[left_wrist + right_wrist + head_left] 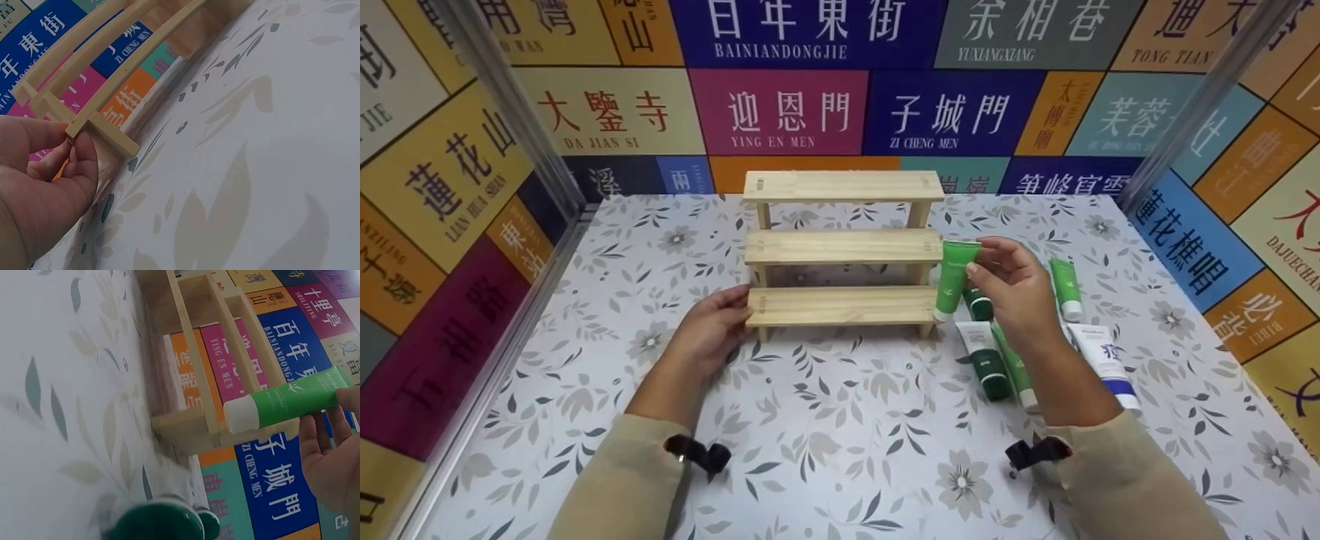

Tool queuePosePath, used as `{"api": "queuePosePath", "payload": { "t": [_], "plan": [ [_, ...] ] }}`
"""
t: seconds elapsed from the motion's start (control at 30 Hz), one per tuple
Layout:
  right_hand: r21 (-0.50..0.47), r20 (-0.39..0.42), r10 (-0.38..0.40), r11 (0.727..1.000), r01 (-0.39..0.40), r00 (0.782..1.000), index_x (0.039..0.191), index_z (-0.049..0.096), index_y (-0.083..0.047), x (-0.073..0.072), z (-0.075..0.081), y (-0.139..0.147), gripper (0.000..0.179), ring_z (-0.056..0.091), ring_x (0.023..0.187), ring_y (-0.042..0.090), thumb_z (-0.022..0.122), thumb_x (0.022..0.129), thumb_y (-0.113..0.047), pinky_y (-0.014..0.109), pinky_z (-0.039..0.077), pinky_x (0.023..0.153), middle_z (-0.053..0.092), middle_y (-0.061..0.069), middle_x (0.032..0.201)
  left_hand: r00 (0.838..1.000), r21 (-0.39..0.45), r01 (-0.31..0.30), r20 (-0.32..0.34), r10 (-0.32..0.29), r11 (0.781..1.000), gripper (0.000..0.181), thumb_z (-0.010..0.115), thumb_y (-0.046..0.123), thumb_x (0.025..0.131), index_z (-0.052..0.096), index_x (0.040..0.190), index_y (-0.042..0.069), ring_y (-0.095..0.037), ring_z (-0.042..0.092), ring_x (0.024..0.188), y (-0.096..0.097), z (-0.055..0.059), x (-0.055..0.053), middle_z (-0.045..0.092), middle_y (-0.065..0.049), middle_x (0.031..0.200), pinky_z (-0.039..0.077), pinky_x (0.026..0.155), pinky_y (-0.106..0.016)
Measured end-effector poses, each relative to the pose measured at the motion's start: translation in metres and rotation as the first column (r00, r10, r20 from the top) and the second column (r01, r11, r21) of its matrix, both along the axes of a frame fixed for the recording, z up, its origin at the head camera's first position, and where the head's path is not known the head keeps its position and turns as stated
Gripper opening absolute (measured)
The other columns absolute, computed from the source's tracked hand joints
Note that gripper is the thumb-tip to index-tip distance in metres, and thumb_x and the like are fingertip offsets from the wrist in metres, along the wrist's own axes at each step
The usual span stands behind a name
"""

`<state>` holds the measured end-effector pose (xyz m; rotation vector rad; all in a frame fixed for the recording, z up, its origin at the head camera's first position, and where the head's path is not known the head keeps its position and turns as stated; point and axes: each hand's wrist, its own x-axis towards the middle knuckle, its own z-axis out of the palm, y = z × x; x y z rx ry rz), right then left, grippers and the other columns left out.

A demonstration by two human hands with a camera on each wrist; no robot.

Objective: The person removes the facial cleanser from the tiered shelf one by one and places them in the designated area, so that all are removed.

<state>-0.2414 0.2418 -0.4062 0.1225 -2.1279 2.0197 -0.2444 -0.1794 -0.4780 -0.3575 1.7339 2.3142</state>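
A three-tier wooden shelf [840,307] stands in the middle of the table. At the left end of its lowest board, my left hand [711,330] pinches the board's edge between thumb and fingers; the left wrist view shows this grip on the wooden shelf [107,93] closely. My right hand [1020,292] holds a green tube [958,277] by its flat end, white cap pointing down, beside the shelf's right end. In the right wrist view the green tube [292,400] appears in front of the shelf boards, pinched between thumb and fingers.
Right of the shelf lie a white and dark green tube [988,364], a green tube [1017,371], a white and blue tube [1108,364] and another green tube [1065,289]. A dark green-capped tube [979,304] is partly behind my right hand. Printed panels [780,112] stand behind.
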Motion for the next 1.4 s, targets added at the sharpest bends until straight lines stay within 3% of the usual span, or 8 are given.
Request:
{"api": "queuePosePath", "payload": {
  "t": [0.27,0.5,0.73,1.03,1.2,1.4],
  "plan": [
    [-0.112,-0.046,-0.039,0.993,0.033,0.998,0.134,0.065,-0.008,0.013,0.005,0.054,0.036,0.069,0.109,0.014,0.071,0.100,0.000,0.020,0.063,0.087,0.069,0.002,0.116,1.000,-0.020,0.001,-0.017,-0.001,1.000,0.057,0.055,-0.004,0.105,0.044,0.161,0.003,-0.011,0.064,0.110,0.000,-0.002,0.000,0.054,-0.011,0.149,0.056,0.087,-0.020],
    [-0.197,-0.042,-0.067,0.979,0.058,0.997,0.137,0.063,-0.007,0.022,0.007,0.100,0.040,0.072,0.107,0.013,0.073,0.099,0.000,0.023,0.064,0.088,0.070,0.004,0.119,1.000,-0.023,-0.007,-0.003,0.007,1.000,0.057,0.056,-0.003,0.105,0.045,0.161,0.004,-0.014,0.063,0.121,0.000,-0.001,-0.002,0.051,-0.014,0.158,0.057,0.094,-0.021],
    [-0.259,0.024,-0.138,0.956,0.140,0.990,0.140,0.062,-0.011,0.028,0.005,0.141,0.047,0.072,0.107,0.013,0.074,0.097,0.002,0.022,0.064,0.085,0.072,0.000,0.121,1.000,-0.016,-0.005,0.010,0.005,1.000,0.058,0.057,-0.003,0.105,0.045,0.161,0.005,-0.014,0.062,0.121,0.000,-0.001,-0.002,0.052,-0.012,0.154,0.057,0.094,-0.021],
    [-0.347,0.163,-0.211,0.902,0.257,0.964,0.144,0.062,-0.016,0.038,0.002,0.189,0.056,0.070,0.106,0.011,0.083,0.093,-0.007,0.022,0.065,0.081,0.067,-0.002,0.120,1.000,-0.021,-0.010,0.002,0.011,1.000,0.057,0.057,-0.003,0.105,0.046,0.160,0.005,-0.014,0.063,0.120,0.001,0.000,-0.002,0.053,-0.013,0.156,0.058,0.092,-0.021],
    [-0.335,0.223,-0.228,0.895,0.294,0.948,0.148,0.061,-0.020,0.042,-0.001,0.206,0.059,0.063,0.112,0.010,0.081,0.094,-0.010,0.020,0.064,0.082,0.061,-0.003,0.124,1.000,0.005,-0.009,-0.017,0.009,1.000,0.058,0.055,-0.005,0.105,0.043,0.161,0.001,-0.010,0.064,0.111,0.000,-0.002,0.000,0.054,-0.011,0.148,0.057,0.089,-0.020],
    [-0.288,0.303,-0.245,0.897,0.334,0.921,0.151,0.061,-0.025,0.043,-0.009,0.223,0.061,0.056,0.113,0.010,0.081,0.095,-0.012,0.018,0.062,0.081,0.057,-0.006,0.125,1.000,0.012,-0.006,-0.018,0.006,1.000,0.059,0.055,-0.005,0.104,0.042,0.161,0.001,-0.011,0.064,0.116,0.001,-0.002,0.000,0.053,-0.013,0.152,0.058,0.092,-0.020]
  ]
}}
